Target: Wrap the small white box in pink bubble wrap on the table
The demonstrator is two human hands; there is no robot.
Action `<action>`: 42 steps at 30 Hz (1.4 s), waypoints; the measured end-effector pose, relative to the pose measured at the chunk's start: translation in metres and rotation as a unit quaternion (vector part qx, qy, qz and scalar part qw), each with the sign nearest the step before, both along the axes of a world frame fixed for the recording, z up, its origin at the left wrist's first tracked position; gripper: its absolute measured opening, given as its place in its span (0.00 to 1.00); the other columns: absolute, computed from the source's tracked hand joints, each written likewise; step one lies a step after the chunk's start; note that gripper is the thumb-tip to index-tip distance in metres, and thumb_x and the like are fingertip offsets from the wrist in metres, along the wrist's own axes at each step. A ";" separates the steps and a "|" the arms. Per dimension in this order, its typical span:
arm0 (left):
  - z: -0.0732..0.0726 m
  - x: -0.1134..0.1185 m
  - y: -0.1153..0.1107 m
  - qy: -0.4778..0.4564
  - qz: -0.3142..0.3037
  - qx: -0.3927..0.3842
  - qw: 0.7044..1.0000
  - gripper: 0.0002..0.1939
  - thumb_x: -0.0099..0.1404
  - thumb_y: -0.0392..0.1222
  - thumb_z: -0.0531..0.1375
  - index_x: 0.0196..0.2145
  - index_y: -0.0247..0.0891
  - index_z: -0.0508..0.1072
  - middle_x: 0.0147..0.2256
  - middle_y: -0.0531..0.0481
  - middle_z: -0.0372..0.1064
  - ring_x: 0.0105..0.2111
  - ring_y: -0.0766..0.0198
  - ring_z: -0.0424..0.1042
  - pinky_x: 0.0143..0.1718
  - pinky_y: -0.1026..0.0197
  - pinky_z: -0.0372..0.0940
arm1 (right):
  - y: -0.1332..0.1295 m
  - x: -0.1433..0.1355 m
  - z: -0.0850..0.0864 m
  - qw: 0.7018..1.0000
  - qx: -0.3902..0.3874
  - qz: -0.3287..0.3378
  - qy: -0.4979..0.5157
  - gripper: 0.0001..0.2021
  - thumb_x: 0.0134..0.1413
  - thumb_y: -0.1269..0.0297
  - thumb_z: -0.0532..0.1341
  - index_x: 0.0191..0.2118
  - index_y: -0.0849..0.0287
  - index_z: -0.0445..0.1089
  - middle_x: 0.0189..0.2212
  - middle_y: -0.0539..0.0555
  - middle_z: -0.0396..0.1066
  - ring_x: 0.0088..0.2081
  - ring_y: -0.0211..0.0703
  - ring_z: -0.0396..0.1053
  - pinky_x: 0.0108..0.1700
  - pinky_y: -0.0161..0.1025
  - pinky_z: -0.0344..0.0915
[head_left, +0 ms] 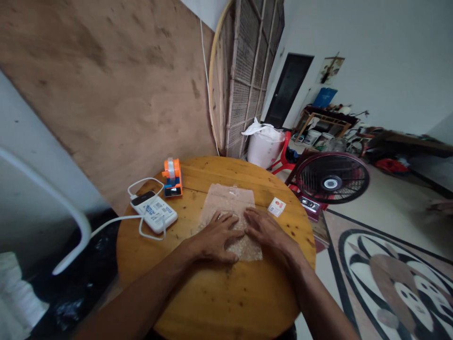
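Observation:
A sheet of clear bubble wrap [226,196] lies on the round wooden table [226,302] in front of me. My left hand [219,233] rests palm down on its left and middle part, fingers spread. On its right edge lies my right hand [265,229], fingers stretched toward the left hand. The fingertips of both hands come close together over the sheet. Whether something lies under the wrap or the palms, I cannot tell. Right of the sheet is a small white card [276,207] with red and blue print.
An orange tape dispenser [172,177] stands at the table's back left. Near it lies a white power bank [155,212] with white cables. A fan [331,179] stands beyond the right edge, and a white sack [265,146] behind the table. A plywood board [123,85] leans at left.

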State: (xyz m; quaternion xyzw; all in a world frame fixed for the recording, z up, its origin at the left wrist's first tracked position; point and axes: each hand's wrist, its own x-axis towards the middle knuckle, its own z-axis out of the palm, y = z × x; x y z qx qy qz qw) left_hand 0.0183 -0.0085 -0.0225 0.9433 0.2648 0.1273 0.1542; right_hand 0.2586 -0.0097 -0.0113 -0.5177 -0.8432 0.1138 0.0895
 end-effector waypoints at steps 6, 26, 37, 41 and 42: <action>0.002 -0.001 0.000 0.026 0.005 -0.026 0.999 0.36 0.55 0.57 0.63 0.60 0.51 0.62 0.65 0.43 0.48 0.64 0.39 0.45 0.62 0.34 0.37 | 0.002 0.019 -0.006 0.996 -0.074 0.012 0.058 0.37 0.54 0.49 0.60 0.66 0.57 0.50 0.67 0.58 0.47 0.66 0.52 0.45 0.66 0.51 0.45; 0.013 0.015 -0.012 -0.056 -0.092 -0.005 0.994 0.21 0.55 0.42 0.62 0.47 0.40 0.70 0.54 0.45 0.64 0.57 0.52 0.58 0.61 0.51 0.48 | 0.005 0.021 -0.013 0.989 -0.081 0.007 0.120 0.38 0.47 0.58 0.66 0.64 0.55 0.54 0.66 0.58 0.49 0.66 0.52 0.47 0.65 0.51 0.47; 0.006 0.015 -0.012 -0.034 -0.085 -0.002 0.996 0.24 0.55 0.52 0.63 0.48 0.43 0.71 0.57 0.45 0.61 0.59 0.47 0.56 0.60 0.46 0.47 | 0.004 0.015 -0.007 0.967 -0.043 -0.058 0.244 0.24 0.52 0.63 0.62 0.57 0.56 0.66 0.56 0.59 0.67 0.56 0.50 0.65 0.59 0.50 0.59; 0.006 0.016 -0.013 -0.034 -0.090 0.004 0.995 0.27 0.54 0.54 0.64 0.50 0.43 0.70 0.57 0.44 0.61 0.57 0.47 0.58 0.60 0.46 0.47 | 0.008 0.015 0.000 0.943 0.133 -0.108 0.285 0.13 0.58 0.62 0.56 0.45 0.56 0.72 0.48 0.58 0.72 0.50 0.48 0.69 0.55 0.49 0.62; 0.006 0.015 -0.013 -0.035 -0.092 0.006 0.995 0.28 0.54 0.55 0.64 0.51 0.44 0.70 0.57 0.44 0.61 0.57 0.47 0.58 0.60 0.46 0.47 | 0.010 0.018 0.002 0.938 0.174 -0.126 0.271 0.12 0.57 0.62 0.55 0.44 0.56 0.72 0.49 0.57 0.72 0.51 0.48 0.68 0.55 0.50 0.62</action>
